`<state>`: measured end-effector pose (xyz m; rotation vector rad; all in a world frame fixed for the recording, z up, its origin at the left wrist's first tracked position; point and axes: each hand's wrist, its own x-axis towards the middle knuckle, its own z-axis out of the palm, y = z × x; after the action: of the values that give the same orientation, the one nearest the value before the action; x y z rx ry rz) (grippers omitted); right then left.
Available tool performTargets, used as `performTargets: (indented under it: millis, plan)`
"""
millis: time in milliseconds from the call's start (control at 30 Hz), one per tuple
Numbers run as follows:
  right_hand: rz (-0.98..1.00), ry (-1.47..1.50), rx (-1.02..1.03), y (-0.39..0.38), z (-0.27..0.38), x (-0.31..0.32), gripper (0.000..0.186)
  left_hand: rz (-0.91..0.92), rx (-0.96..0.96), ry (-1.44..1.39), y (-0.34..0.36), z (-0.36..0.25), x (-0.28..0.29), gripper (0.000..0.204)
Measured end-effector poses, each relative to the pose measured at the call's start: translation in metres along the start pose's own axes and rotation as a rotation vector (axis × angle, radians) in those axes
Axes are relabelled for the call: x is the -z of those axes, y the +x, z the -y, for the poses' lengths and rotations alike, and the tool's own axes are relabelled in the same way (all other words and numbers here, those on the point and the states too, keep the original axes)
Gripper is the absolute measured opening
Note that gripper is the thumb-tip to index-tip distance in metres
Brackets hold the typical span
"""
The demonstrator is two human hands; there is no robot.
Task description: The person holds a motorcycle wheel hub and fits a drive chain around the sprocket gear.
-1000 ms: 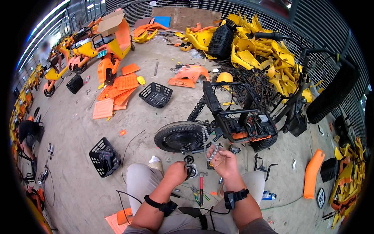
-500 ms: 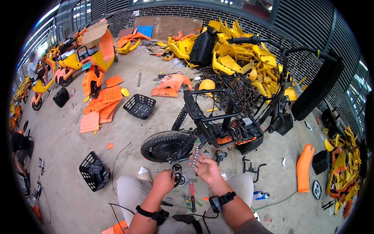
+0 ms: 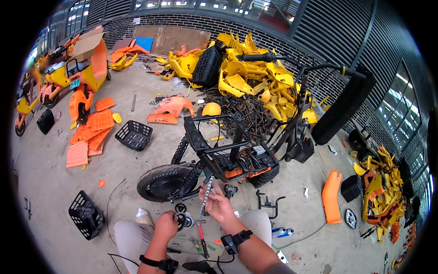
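My left hand (image 3: 166,225) is closed on the edge of a dark toothed sprocket assembly (image 3: 181,209), which hangs low in front of me above the floor. Between the fingers of my right hand (image 3: 218,204), a short silver chain (image 3: 206,196) stretches down toward the sprockets. Whether its lower end touches them I cannot tell. Just beyond both hands is a stripped black scooter frame (image 3: 199,141) with a rear wheel (image 3: 153,186) and coil shocks. A red-handled hammer (image 3: 202,236) and pliers (image 3: 199,247) lie on the floor between my knees.
Black crates (image 3: 133,135) and orange panels (image 3: 91,130) are scattered to the left. A heap of yellow body panels (image 3: 242,73) stands against the wall behind the frame. At right lie an orange curved panel (image 3: 331,196), a black bracket (image 3: 269,204) and spray cans (image 3: 282,232).
The view has swung to the right, so the scene sits further left. My right hand still holds the chain, now drawn straighter, and my left hand keeps hold of the sprocket assembly.
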<state>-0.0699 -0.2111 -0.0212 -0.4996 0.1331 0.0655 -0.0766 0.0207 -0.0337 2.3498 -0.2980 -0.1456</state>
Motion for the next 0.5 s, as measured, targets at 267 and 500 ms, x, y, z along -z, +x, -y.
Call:
performTargets:
  millis: [267,500]
  plan:
    - [-0.010,-0.239,0.317,0.017,0.031,-0.059,0.067,-0.092,-0.058,-0.099,-0.001,-0.011,-0.009,0.021]
    - [-0.139,-0.583,0.355,0.080,0.046,-0.117,0.054,-0.079,-0.039,-0.058,-0.007,-0.003,0.003,0.021]
